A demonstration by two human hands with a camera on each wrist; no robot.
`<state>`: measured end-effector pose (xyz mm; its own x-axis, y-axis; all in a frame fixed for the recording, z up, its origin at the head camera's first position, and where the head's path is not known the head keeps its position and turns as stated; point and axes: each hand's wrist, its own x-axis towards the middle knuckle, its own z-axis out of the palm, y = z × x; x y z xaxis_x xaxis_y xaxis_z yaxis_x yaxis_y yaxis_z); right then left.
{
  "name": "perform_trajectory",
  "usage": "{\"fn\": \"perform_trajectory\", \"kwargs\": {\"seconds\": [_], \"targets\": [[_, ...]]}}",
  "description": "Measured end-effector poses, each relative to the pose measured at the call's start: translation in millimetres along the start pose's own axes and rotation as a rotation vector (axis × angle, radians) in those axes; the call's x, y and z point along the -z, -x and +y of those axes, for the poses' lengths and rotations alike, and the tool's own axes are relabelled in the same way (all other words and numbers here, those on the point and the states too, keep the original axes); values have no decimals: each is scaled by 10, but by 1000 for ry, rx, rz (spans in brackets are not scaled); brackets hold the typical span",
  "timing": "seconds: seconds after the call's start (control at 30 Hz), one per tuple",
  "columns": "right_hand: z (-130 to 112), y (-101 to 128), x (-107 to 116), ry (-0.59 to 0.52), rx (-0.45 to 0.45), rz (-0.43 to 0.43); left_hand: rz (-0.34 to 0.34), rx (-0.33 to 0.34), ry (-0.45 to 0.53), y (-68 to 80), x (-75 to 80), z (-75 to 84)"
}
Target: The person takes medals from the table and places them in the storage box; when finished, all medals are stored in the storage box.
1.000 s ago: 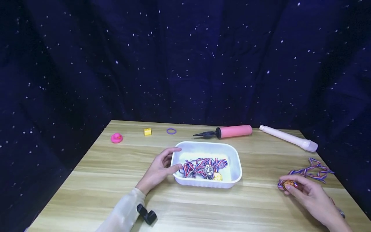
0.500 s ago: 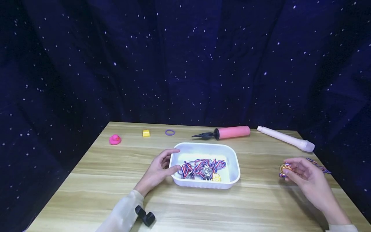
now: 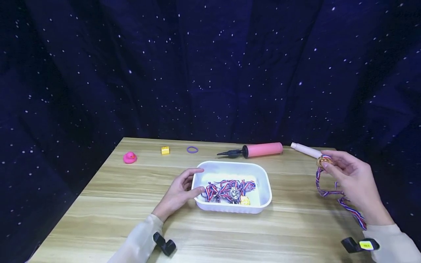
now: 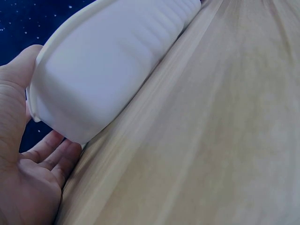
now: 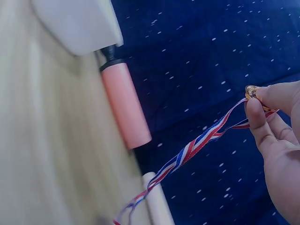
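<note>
My right hand (image 3: 348,175) pinches a gold medal (image 3: 323,160) up in the air at the right of the table. Its red, white and blue ribbon (image 3: 332,191) hangs down below the hand; in the right wrist view the ribbon (image 5: 197,145) trails from the medal (image 5: 253,92) between thumb and fingers. A white plastic tub (image 3: 263,177) sits mid-table with several ribboned medals (image 3: 231,190) inside. My left hand (image 3: 181,190) rests against the tub's left end with fingers loosely curved round its corner; the left wrist view shows the tub (image 4: 108,61) against the palm (image 4: 28,178).
Along the table's far edge lie a pink duck (image 3: 129,157), a yellow block (image 3: 165,150), a purple ring (image 3: 192,149), a pink hand pump (image 3: 260,149) and a pale tube (image 3: 304,149). Dark starry cloth hangs behind and beside the wooden table (image 3: 115,204).
My right hand has lifted the medal off the table and upward, so its ribbon now hangs in the air. The left hand has stayed at the tub.
</note>
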<state>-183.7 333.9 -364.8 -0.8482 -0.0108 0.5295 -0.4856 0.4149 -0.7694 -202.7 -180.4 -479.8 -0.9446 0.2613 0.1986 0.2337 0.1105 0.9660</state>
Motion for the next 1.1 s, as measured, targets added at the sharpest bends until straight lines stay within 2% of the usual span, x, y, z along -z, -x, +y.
{"fn": "perform_trajectory", "kwargs": {"seconds": [0.23,0.47,0.7,1.1], "targets": [[-220,-224,-32,-126,38,-1,-4,0,3,-15,3,-5],[-468,-437,-139,-194,99,24,-3,4,-9,-18,-1,11],[-797,-680,-285,-385,209,31,4,-5,-15,0,-1,-3],[-1461,-1032,-560,-492,372,88,1,-8,-8,-3,-3,10]]}}
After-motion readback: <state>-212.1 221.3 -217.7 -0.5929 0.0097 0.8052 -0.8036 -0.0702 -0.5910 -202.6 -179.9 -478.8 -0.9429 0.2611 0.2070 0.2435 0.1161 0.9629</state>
